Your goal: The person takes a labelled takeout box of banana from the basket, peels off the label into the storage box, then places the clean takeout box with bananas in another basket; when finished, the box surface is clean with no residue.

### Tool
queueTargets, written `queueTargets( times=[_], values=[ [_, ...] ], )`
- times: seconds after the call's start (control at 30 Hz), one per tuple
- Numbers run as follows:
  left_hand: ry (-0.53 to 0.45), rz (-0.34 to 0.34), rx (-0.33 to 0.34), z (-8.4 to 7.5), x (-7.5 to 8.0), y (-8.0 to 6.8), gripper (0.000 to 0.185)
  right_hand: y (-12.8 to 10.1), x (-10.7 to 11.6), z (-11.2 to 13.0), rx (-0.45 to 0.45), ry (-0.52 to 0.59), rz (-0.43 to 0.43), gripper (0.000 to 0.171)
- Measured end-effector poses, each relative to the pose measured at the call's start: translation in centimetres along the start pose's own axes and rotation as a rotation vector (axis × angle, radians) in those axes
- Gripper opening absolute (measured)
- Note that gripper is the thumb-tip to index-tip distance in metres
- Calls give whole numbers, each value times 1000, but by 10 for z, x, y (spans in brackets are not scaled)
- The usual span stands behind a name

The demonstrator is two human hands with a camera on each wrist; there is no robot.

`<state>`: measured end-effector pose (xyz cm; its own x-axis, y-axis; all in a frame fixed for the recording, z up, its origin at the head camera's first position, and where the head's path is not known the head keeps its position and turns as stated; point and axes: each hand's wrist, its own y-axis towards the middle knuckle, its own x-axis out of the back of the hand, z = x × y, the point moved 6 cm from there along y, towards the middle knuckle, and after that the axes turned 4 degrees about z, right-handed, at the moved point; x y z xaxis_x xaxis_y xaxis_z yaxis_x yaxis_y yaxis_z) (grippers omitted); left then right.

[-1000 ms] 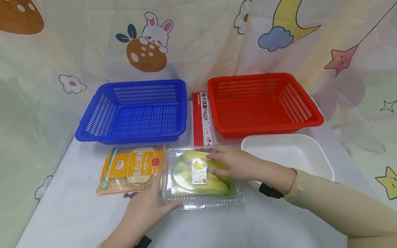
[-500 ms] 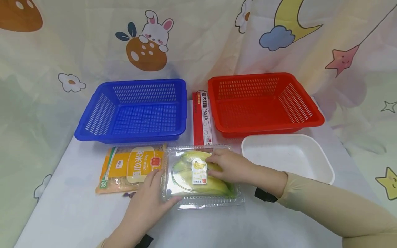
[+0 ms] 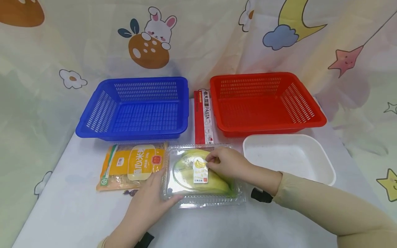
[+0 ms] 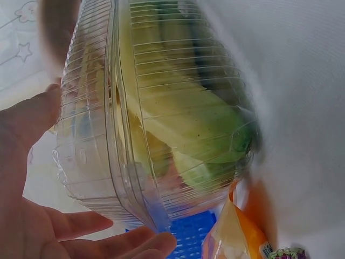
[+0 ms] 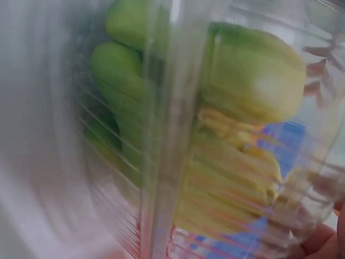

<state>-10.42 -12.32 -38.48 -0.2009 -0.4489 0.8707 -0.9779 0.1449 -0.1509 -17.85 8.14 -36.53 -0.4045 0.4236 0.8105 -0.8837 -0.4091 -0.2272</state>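
A clear plastic clamshell box of green-yellow bananas lies at the near middle of the table in the head view. On its lid is a white sticker label with a banana picture. My right hand is over the lid, thumb and fingertips pinching the label's upper right edge. My left hand rests against the box's left side, fingers extended along it and thumb at the near left corner. The left wrist view shows the ribbed box side close up, with the left fingers near it.
Left of the box lies an orange bag of rice noodles. Behind stand a blue basket and a red basket, with a red-and-white pasta pack between them. A white tray sits at the right, beside the right forearm.
My right hand has shifted slightly left and its fingers have curled, from lying over the lid to pinching the label's edge. The left hand stays at the box's side.
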Motion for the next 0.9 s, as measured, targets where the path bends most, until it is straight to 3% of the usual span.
queueTargets(
  times=[0.27,0.9],
  values=[
    [-7,-8,-2,1,-1,1,97,0,0,3,31,-31,-44,8],
    [-30,12,26,3,-2,0,101,1,-5,-3,-54,70,-101,9]
  ],
)
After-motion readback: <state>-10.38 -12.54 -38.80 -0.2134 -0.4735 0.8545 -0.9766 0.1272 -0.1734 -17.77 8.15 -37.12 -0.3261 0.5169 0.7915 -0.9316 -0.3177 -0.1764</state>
